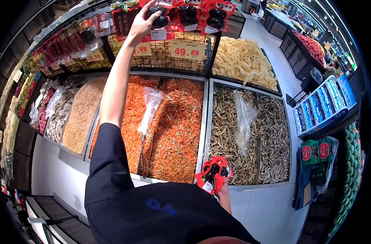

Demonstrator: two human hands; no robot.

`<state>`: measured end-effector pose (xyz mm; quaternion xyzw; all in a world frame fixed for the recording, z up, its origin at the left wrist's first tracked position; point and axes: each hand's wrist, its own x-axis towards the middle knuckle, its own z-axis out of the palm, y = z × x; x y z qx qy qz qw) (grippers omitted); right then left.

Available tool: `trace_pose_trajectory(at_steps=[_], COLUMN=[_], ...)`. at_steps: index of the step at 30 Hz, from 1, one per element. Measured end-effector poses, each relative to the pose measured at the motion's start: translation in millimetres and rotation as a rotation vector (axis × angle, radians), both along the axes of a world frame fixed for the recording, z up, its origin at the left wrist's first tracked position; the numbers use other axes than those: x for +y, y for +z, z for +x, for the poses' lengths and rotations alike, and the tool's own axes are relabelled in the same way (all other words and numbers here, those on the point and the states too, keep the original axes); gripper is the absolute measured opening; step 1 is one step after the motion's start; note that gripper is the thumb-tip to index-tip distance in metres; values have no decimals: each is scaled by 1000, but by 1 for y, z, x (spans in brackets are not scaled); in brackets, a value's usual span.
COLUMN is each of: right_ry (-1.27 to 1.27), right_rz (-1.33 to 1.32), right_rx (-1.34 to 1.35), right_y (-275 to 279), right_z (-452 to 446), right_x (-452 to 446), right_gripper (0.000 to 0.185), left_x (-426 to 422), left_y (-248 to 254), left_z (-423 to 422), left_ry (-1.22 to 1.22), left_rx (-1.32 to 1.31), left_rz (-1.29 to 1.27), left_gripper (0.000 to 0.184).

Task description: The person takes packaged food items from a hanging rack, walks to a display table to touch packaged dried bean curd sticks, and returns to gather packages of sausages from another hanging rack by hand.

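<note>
My left hand (144, 21) is raised to the rack at the top of the view. Its thumb and fingers close on the edge of a red vacuum packet with dark round pieces inside (160, 22). Similar red packets (188, 16) hang beside it to the right. Low down, near my chest, my right hand (224, 190) grips another red packet with dark contents and a white label (212, 173). Part of that hand is hidden behind the packet.
Below the rack are bins of orange dried shrimp (179, 130) and small dried fish (230, 122), with plastic bags on top. A wire grid (207, 53) carries price signs. Pale puffed food (242, 61) fills a bin behind. Stacked green boxes (317, 156) stand right.
</note>
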<state>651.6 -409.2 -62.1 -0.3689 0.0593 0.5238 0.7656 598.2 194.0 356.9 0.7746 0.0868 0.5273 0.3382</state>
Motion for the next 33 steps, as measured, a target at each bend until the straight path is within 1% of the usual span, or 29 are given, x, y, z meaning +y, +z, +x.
trace_pose_trajectory(at_steps=[1, 2, 4, 6, 8, 9, 10, 11, 13, 14, 16, 17, 18, 19, 20, 21, 22, 23, 24, 25, 26, 27, 28, 30, 31, 32, 33], right_ry=[1, 1, 4, 8, 24, 25, 11, -2, 14, 21, 34, 39, 45, 50, 55, 61, 61, 60, 51, 39, 27, 41, 117, 148, 172, 180, 198], right_rz=[9, 17, 6, -3, 36, 34, 23, 9, 8, 10, 10, 14, 18, 22, 30, 37, 48, 60, 64, 30, 1, -27, 55, 26, 29, 21, 38], right_rx=[2, 3, -12, -27, -41, -42, -21, 0, 0, -2, 4, -5, -7, -8, 0, 4, 8, 17, 28, 6, -20, 10, 137, 156, 60, 36, 43], right_y=[-1, -1, -2, -2, 1, 3, 5, 7, 7, 8, 8, 9, 8, 6, 5, 3, 1, 0, 3, 15, 22, 21, 10, 6, 36, 39, 37], right_z=[0, 0, 0, 0, 0, 1, 1, -1, 0, 0, 0, -1, -1, -1, -2, -3, -4, -7, -12, -16, -16, -16, -11, -8, -13, -12, -8], right_x=[1, 2, 4, 5, 4, 5, 6, 6, 6, 5, 4, 1, 0, 0, -1, -1, -1, 1, 4, 6, 12, 11, 6, 10, 26, 30, 32], right_gripper=[51, 51, 47, 44, 43, 43, 48, 53, 53, 54, 54, 54, 54, 54, 54, 54, 54, 54, 54, 54, 55, 55, 53, 52, 54, 54, 53], left_x=[-1, -2, -6, -15, -3, 23, 55, 67, 74, 58, -3, 19, 7, -13, -39, -65, -94, -132, -166, -197, -220, -258, -284, -340, -362, -377, -382], left_y=[0, 0, 2, 2, -1, -5, -16, -12, -9, -4, 12, -20, -31, -43, -61, -86, -121, -155, -190, -227, -277, -310, -338, -329, -355, -381, -389], left_z=[1, -1, -7, -3, 9, 13, 26, 33, 44, 39, 35, 45, 43, 37, 30, 24, 18, 10, -1, -7, -17, -36, -45, -68, -73, -77, -79], left_ry=[34, 34, 96, 88, 149, 204, 233, 235, 155, -53, 786, 1006, 771, 620, 587, 592, 396, 145, -36, -328, -634, -802, -1032, -996, -905, -809, -766], left_rx=[-2, -2, 138, 116, 93, 207, 88, 90, 246, 265, 650, 473, 315, 140, 66, 52, 71, 165, 460, 902, 1102, 1127, 1308, 1153, 985, 818, 826], left_rz=[65, 62, -158, -156, -139, -175, 127, 121, -87, -206, 94, 320, 131, 143, 192, 278, 111, -83, -160, -391, -193, -164, -322, -750, -787, -824, -928], left_gripper=[51, 51, 50, 51, 53, 56, 60, 60, 87, 80, 70, 60, 57, 54, 49, 39, 28, 22, 24, 34, 49, 62, 69, 72, 72, 71, 64])
